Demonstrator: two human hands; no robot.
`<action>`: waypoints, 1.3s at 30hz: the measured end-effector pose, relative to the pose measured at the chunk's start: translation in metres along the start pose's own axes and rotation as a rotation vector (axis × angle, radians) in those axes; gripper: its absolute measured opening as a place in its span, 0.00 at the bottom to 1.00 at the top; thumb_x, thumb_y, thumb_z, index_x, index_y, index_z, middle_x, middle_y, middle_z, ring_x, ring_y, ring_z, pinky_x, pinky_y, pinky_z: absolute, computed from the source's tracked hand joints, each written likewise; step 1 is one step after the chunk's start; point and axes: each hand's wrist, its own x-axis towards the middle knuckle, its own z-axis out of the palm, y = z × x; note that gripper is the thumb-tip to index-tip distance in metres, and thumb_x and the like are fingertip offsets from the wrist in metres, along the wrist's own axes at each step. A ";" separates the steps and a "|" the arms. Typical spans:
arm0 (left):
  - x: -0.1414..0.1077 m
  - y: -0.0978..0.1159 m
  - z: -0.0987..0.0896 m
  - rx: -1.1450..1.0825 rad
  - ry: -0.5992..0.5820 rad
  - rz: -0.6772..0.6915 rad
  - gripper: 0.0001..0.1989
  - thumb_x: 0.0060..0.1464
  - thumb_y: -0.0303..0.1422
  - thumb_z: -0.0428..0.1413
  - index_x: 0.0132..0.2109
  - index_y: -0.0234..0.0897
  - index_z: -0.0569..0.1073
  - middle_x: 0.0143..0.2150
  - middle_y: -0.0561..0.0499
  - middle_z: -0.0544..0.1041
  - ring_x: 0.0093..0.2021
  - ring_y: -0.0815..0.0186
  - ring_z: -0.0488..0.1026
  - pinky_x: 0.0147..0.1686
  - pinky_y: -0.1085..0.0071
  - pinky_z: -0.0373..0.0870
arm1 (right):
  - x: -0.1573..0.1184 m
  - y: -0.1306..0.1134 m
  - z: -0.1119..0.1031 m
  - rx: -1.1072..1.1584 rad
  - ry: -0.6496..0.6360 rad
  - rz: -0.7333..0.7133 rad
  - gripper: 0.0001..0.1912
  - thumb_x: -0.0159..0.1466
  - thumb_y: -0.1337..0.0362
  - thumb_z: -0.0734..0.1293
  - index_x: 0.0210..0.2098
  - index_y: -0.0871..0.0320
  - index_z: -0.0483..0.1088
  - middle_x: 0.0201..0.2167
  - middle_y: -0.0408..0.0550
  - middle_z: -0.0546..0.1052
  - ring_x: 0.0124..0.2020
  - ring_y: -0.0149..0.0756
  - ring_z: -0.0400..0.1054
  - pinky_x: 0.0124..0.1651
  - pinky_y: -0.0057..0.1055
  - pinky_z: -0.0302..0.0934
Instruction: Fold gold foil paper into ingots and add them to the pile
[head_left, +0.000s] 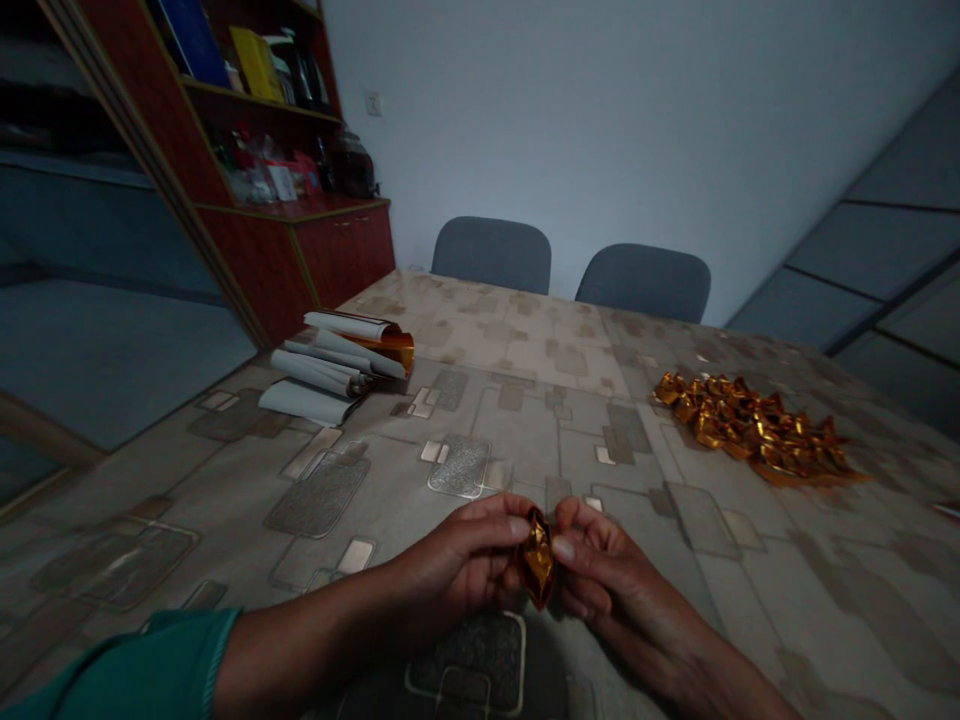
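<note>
A small folded piece of shiny gold foil paper, pointed at its lower end, is held upright above the table near its front. My left hand pinches its left side between thumb and fingers. On the other side, my right hand grips its right edge, the thumb pressed against the foil. Rows of similar folded gold pieces sit close together at the right of the table. At the left lies a stack of curled paper sheets, grey outside with gold showing on an inner face.
A patterned cloth covers the table. Two grey chairs stand at its far side against the wall. Beyond the far left corner is a reddish-brown cabinet with shelves holding a glass jar and other items.
</note>
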 end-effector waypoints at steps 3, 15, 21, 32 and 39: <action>0.000 0.001 -0.002 -0.084 -0.027 -0.035 0.12 0.53 0.31 0.65 0.43 0.33 0.73 0.33 0.51 0.74 0.26 0.75 0.70 0.29 0.80 0.64 | 0.000 -0.001 -0.001 0.000 0.020 0.009 0.17 0.53 0.61 0.81 0.32 0.56 0.69 0.14 0.30 0.64 0.15 0.21 0.50 0.23 0.22 0.55; 0.000 -0.001 -0.001 -0.008 -0.042 -0.018 0.16 0.51 0.33 0.67 0.44 0.34 0.72 0.37 0.48 0.76 0.34 0.67 0.75 0.34 0.74 0.67 | -0.004 -0.002 0.002 0.057 0.038 0.022 0.20 0.51 0.62 0.82 0.31 0.55 0.67 0.16 0.30 0.64 0.16 0.20 0.50 0.23 0.21 0.53; 0.001 -0.003 0.000 0.046 -0.007 0.004 0.21 0.47 0.32 0.70 0.45 0.36 0.70 0.36 0.51 0.75 0.30 0.71 0.73 0.30 0.77 0.64 | -0.001 0.001 0.001 0.065 -0.028 0.005 0.16 0.55 0.62 0.80 0.32 0.57 0.69 0.16 0.31 0.65 0.16 0.20 0.50 0.22 0.20 0.50; -0.001 0.004 0.000 0.138 -0.063 0.086 0.19 0.52 0.33 0.66 0.50 0.35 0.73 0.41 0.46 0.77 0.34 0.66 0.76 0.33 0.72 0.68 | -0.004 -0.011 0.000 0.067 0.008 0.009 0.16 0.53 0.64 0.80 0.36 0.59 0.73 0.31 0.44 0.77 0.30 0.31 0.72 0.34 0.28 0.66; 0.007 -0.007 -0.014 0.285 -0.179 0.186 0.30 0.51 0.36 0.70 0.58 0.38 0.70 0.39 0.48 0.78 0.39 0.64 0.77 0.40 0.68 0.69 | -0.004 -0.012 0.001 0.104 0.005 -0.026 0.13 0.54 0.67 0.80 0.34 0.59 0.74 0.29 0.42 0.76 0.29 0.28 0.70 0.34 0.25 0.65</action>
